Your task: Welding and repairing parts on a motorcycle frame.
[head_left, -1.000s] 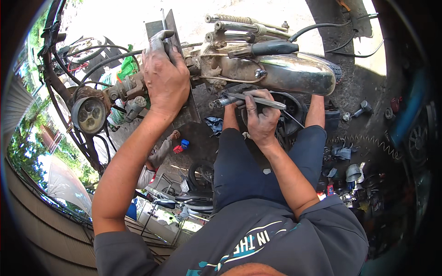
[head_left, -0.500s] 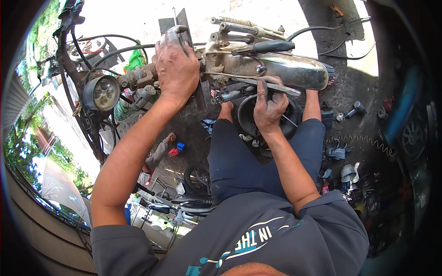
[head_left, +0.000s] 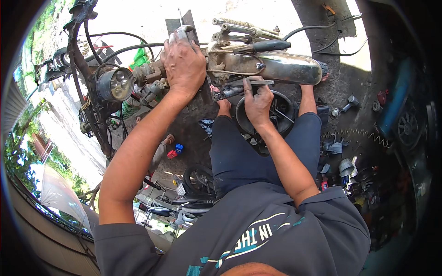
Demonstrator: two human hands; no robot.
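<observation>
My left hand is closed around a dark flat metal plate beside the motorcycle's front assembly; what its curled fingers cover is hidden. My right hand pinches a flat grey metal bar, held roughly level just below the shiny front fender. The bar's left end overlaps a dark rod-like part, and I cannot tell whether they touch. Above the fender lie the metal fork tubes and a black handle.
A round headlight hangs at the left among cables. Between my feet sits a dark round basin. Scattered parts and a coiled hose lie on the right. A parked motorcycle stands lower left of my legs.
My right hand and the metal bar have moved left, and the bar lies more level. The motorcycle parts near my left hand appear shifted slightly right as the view moved.
</observation>
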